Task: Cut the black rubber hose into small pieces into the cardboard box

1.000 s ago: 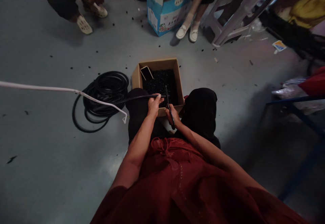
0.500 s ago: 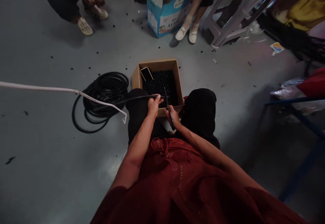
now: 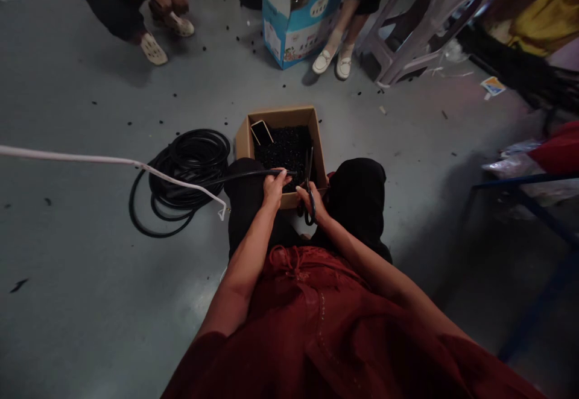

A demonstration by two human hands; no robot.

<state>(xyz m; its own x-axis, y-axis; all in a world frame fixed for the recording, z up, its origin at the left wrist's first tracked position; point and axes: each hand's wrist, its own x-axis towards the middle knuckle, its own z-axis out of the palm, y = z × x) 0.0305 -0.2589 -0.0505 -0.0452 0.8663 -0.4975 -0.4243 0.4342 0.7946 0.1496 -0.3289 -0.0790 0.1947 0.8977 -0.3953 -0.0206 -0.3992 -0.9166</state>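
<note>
My left hand (image 3: 274, 189) is closed round a black ribbed hose (image 3: 246, 174) close to its free end, over the near part of a cardboard box (image 3: 242, 140). The hose runs left across my knee to a loose coil (image 3: 181, 173) on the floor. Scissors (image 3: 309, 167) are in my right hand (image 3: 316, 201), their blades pointing away from me and slightly apart, just right of the hose end. Many small black pieces (image 3: 287, 146) fill the box bottom, and a dark, light-rimmed rectangular object (image 3: 262, 132) leans in its far left corner.
A whitish cord (image 3: 90, 157) hangs across from the left, above the coil. Beyond the box stand a blue-and-white carton (image 3: 296, 37) and a plastic stool (image 3: 398, 55). Two people sit or crouch there, their shoes (image 3: 154, 49) on the floor. A blue metal frame (image 3: 525, 191) is at right.
My right hand has shifted slightly right, and the scissors have moved off the hose end and turned more upright in view. My left hand keeps its place on the hose.
</note>
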